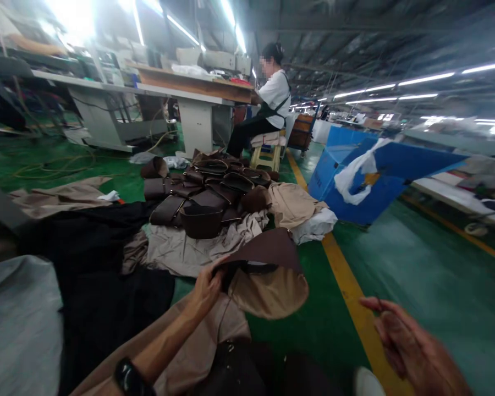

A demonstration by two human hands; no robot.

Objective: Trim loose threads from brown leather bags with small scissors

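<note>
My left hand (208,287) is closed on the edge of a dark brown leather bag piece (272,250). The piece hangs open above the green floor, and its tan lining shows on the lower flap. On the right, away from it, my right hand (408,344) has its thumb and fingers pinched together. Something thin and dark seems to show at those fingertips, too small to name. Similar brown leather pieces (202,217) lie heaped ahead of me on beige cloth (177,250). More dark brown pieces (239,368) are close to me at the bottom, partly cut off.
A co-worker (274,99) sits on a stool (268,157) at a sewing table (190,91). A blue box (342,176) with a white bag (357,176) stands at right, beyond a yellow floor line (346,280). Black cloth (103,280) and a grey sheet (20,324) lie left.
</note>
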